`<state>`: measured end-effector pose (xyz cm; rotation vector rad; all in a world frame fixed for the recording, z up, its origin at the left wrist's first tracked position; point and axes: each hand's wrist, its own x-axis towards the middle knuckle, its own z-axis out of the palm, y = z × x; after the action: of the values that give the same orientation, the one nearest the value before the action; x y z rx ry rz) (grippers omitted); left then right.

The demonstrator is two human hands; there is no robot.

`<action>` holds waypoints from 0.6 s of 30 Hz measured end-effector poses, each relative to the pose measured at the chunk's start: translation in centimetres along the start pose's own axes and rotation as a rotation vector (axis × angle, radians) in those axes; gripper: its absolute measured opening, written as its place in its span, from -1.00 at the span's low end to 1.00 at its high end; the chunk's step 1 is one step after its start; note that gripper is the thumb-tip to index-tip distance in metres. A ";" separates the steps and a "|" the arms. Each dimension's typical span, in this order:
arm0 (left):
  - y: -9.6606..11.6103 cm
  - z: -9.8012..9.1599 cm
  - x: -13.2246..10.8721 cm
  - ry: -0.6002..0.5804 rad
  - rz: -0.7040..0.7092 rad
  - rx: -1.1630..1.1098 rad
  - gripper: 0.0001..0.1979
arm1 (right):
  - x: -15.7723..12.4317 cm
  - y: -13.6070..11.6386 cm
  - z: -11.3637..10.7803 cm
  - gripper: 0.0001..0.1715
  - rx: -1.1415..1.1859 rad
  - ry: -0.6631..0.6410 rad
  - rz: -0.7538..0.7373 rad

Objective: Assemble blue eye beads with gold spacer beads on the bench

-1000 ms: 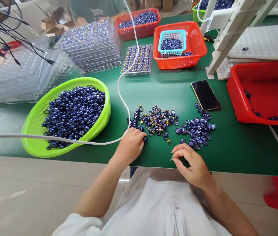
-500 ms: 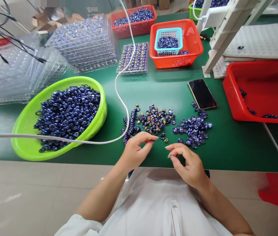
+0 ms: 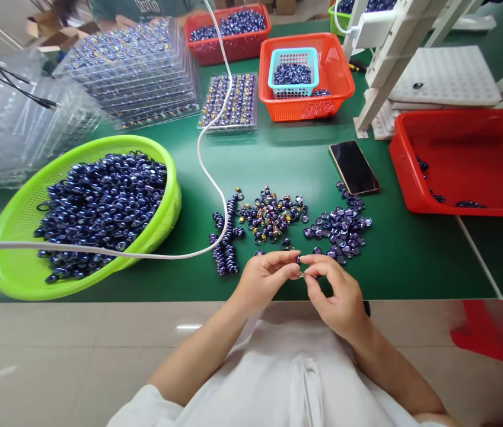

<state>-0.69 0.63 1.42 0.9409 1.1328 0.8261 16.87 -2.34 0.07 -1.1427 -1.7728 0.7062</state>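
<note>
My left hand (image 3: 266, 276) and my right hand (image 3: 332, 292) meet over the near edge of the green table (image 3: 411, 249). Both pinch a tiny dark blue piece (image 3: 299, 261) between their fingertips; a thin metal bit shows beside it. Just beyond lie a row of stacked blue pieces (image 3: 225, 237), a mixed pile with gold bits (image 3: 271, 213) and a flat pile of blue stones (image 3: 338, 225).
A green basket (image 3: 15, 279) full of blue pieces sits at left, crossed by a white cable (image 3: 207, 172). A phone (image 3: 353, 167), a red bin (image 3: 465, 160), an orange basket (image 3: 336, 77) holding a teal basket (image 3: 293, 74), and stacked clear trays (image 3: 131, 77) stand further back.
My left hand left the stacked blue pieces and came toward my right hand. The two hands now touch at the fingertips. The view drifted right.
</note>
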 end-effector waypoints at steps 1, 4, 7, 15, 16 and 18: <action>0.0 -0.2 0.0 -0.021 -0.016 -0.024 -0.73 | 0.0 0.1 -0.2 -0.77 -0.023 -0.021 -0.036; 0.0 -0.7 0.2 -0.100 -0.058 -0.103 -0.69 | 0.3 0.3 -0.8 -0.75 -0.068 -0.113 -0.138; 0.0 -1.0 0.4 -0.166 -0.095 -0.132 -0.65 | 0.5 0.5 -1.1 -0.75 -0.077 -0.179 -0.184; -0.4 -0.5 -0.1 -0.092 -0.004 -0.033 -0.77 | 0.5 0.3 -0.7 -0.81 0.032 -0.137 -0.053; -0.5 -0.5 -0.2 -0.069 0.022 -0.004 -0.77 | 0.5 0.2 -0.6 -0.83 0.044 -0.103 -0.006; -0.8 -0.3 -0.3 -0.020 0.089 0.090 -0.78 | 0.6 0.0 -0.4 -0.87 0.048 -0.052 0.074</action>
<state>-1.03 0.10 0.77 1.0788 1.1251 0.8411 17.14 -1.81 0.46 -1.1720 -1.7548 0.8248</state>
